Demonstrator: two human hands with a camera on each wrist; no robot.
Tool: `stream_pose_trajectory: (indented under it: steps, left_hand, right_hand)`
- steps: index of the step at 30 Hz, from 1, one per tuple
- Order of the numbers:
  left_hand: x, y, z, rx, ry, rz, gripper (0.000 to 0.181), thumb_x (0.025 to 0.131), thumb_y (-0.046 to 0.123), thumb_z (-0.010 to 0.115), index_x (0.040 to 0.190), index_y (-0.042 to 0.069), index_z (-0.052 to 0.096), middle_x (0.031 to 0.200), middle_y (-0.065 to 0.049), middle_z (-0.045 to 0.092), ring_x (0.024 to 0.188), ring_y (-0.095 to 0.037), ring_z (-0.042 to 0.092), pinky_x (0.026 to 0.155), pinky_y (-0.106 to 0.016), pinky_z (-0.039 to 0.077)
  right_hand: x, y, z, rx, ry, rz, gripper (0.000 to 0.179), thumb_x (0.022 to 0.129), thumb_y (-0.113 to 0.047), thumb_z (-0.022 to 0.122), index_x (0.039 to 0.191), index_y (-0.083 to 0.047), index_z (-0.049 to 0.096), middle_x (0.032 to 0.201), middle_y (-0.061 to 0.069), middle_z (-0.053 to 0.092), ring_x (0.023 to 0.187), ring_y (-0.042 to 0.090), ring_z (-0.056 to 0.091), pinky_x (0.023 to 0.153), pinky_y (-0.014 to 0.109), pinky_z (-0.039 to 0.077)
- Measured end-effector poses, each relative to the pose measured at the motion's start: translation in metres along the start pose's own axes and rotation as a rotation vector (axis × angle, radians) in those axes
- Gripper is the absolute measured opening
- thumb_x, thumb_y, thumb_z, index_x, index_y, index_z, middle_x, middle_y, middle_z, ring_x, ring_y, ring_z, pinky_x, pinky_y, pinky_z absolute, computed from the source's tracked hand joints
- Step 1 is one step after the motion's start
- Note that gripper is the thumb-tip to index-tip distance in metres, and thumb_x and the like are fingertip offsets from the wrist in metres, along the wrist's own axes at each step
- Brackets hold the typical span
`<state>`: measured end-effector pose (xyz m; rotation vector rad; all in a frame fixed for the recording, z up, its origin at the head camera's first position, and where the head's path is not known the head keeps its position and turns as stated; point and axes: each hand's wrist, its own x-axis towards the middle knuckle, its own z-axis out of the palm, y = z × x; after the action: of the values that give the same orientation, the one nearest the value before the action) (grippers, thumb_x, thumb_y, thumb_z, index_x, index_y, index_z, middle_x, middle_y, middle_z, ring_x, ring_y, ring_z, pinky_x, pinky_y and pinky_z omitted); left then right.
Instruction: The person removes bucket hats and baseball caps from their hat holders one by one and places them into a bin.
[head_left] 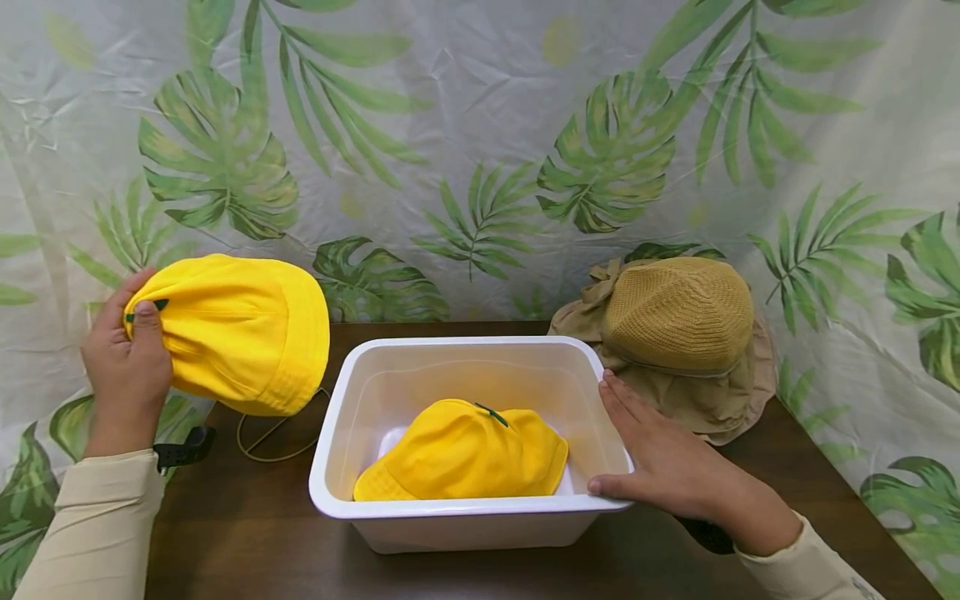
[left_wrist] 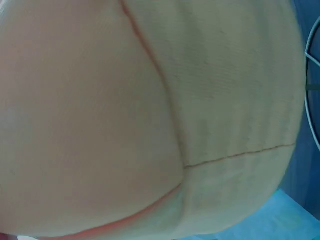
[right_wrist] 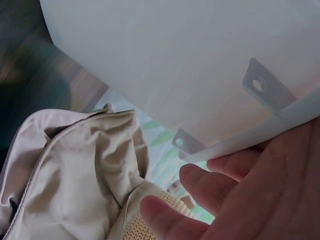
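Note:
At the left of the head view, my left hand (head_left: 131,367) grips a yellow cap (head_left: 240,333) by its crown, thumb beside a dark green tab. The cap is held up, with its brim pointing right. A second yellow cap (head_left: 465,454) lies inside a white plastic bin (head_left: 480,506). My right hand (head_left: 667,454) rests on the bin's right rim near the front corner, its fingers (right_wrist: 200,182) extended along the outside and thumb on the rim. In the left wrist view, pale fabric (left_wrist: 235,90) fills most of the frame, and the left hand's fingers are hidden.
Behind the bin's right side, a tan woven hat (head_left: 678,312) sits on beige cloth hats (head_left: 720,417). A thin cord loop (head_left: 281,457) shows below the held cap. Everything stands on a dark wooden table (head_left: 247,533) against a leaf-patterned curtain (head_left: 480,108).

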<state>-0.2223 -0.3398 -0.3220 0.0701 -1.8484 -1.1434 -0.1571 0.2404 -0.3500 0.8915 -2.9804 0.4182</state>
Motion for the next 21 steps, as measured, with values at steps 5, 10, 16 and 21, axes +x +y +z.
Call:
stream_pose_trajectory:
  steps: [5,10,16,21]
  left_hand:
    - [-0.007,0.001,0.0,-0.01,0.023,0.046,0.035,0.104,0.024,0.052,0.136,0.018,0.063,0.136,-0.001,0.06,0.118,-0.009,0.056,0.099,-0.02,0.043]
    - [-0.011,0.003,0.001,-0.018,0.055,0.067,0.034,0.104,0.02,0.053,0.136,0.016,0.063,0.136,-0.001,0.061,0.121,-0.01,0.056,0.101,-0.02,0.042]
    - [-0.015,0.02,0.003,-0.061,0.146,0.038,0.032,0.104,0.017,0.052,0.132,0.012,0.065,0.132,-0.003,0.063,0.118,-0.011,0.057,0.102,-0.022,0.042]
    - [-0.016,0.034,0.002,-0.078,0.181,0.028,0.031,0.103,0.016,0.052,0.131,0.01,0.066,0.131,-0.004,0.064,0.118,-0.011,0.057,0.104,-0.023,0.041]
  right_hand:
    - [0.0,-0.001,0.0,0.003,-0.002,0.002,0.106,0.088,-0.064,0.061,0.157,0.002,0.015,0.165,0.016,0.008,0.147,0.038,0.019,0.11,0.057,0.034]
    - [0.0,-0.001,0.0,0.005,-0.003,0.005,0.106,0.088,-0.063,0.061,0.157,0.002,0.014,0.165,0.017,0.008,0.147,0.039,0.02,0.11,0.057,0.034]
    - [0.0,0.0,0.001,0.008,0.0,0.011,0.106,0.088,-0.064,0.06,0.157,0.001,0.014,0.165,0.016,0.008,0.147,0.038,0.02,0.11,0.057,0.033]
    - [0.0,0.0,0.0,0.005,-0.001,0.007,0.106,0.088,-0.064,0.061,0.157,0.002,0.014,0.165,0.016,0.009,0.147,0.038,0.02,0.11,0.057,0.034]
